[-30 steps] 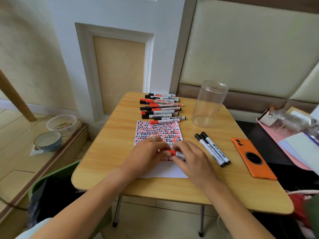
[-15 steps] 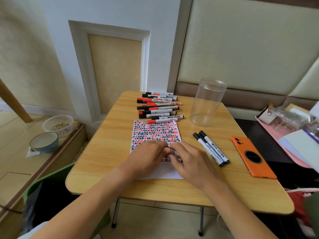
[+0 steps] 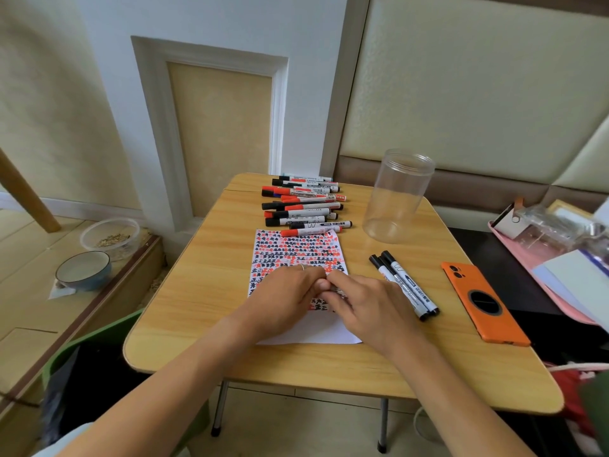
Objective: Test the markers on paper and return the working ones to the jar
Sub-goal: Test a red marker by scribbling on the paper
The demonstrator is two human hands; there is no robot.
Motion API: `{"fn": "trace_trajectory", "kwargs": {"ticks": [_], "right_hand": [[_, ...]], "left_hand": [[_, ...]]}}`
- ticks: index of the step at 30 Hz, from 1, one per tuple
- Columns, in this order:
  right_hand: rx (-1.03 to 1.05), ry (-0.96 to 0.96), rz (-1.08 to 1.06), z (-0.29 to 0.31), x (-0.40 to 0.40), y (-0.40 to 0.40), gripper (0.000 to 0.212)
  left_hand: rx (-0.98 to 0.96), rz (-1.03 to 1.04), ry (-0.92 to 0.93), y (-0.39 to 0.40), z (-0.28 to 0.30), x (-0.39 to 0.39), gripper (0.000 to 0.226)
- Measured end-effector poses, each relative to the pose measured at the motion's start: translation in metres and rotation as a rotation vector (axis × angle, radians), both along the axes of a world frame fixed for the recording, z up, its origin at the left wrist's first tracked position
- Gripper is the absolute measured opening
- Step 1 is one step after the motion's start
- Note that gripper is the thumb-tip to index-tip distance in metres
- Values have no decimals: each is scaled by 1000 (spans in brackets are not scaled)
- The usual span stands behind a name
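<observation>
Both hands meet over the paper [image 3: 298, 255] mid-bench, left hand [image 3: 286, 293] and right hand [image 3: 365, 306] fingers grasping one marker [image 3: 336, 290], likely capping it; jar [image 3: 397, 196] empty far right, untested markers [image 3: 303, 206] queued beyond.

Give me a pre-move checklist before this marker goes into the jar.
1. Marker held: ok, left hand and right hand meet on it over the paper.
2. Cap back on: cannot tell, fingers hide it.
3. Fresh test mark made: cannot tell, the hands cover that spot.
4. Jar upright, mouth open: ok; it holds nothing.
5. Path to jar: ok, two black markers lie right of the paper, nearer than the jar.
6. Untested row apart from the jar: ok.
</observation>
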State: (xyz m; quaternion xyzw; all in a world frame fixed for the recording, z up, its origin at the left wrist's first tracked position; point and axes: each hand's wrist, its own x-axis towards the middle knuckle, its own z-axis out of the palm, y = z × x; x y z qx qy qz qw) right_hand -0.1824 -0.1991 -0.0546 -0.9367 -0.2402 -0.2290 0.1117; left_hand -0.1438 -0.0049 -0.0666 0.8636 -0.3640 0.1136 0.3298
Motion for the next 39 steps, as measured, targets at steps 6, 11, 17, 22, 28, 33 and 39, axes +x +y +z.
{"fn": "trace_trajectory", "kwargs": {"ticks": [6, 11, 17, 22, 28, 33, 39], "right_hand": [[-29, 28, -53, 2, -3, -5, 47], [-29, 51, -84, 4, -2, -11, 42], [215, 70, -184, -5, 5, -27, 24], [446, 92, -126, 0, 3, -25, 14], [1208, 484, -40, 9, 4, -22, 31], [1415, 631, 103, 9, 5, -30, 41], [1295, 551, 60, 6, 4, -27, 17]], "left_hand": [[30, 10, -60, 0, -1, 2, 44], [63, 47, -41, 0, 1, 2, 46], [158, 242, -72, 16, -3, 10, 15], [228, 259, -52, 11, -5, 6, 16], [222, 250, -29, 9, -5, 5, 31], [299, 196, 7, 2, -2, 1, 61], [342, 195, 35, -18, -2, -5, 72]]}}
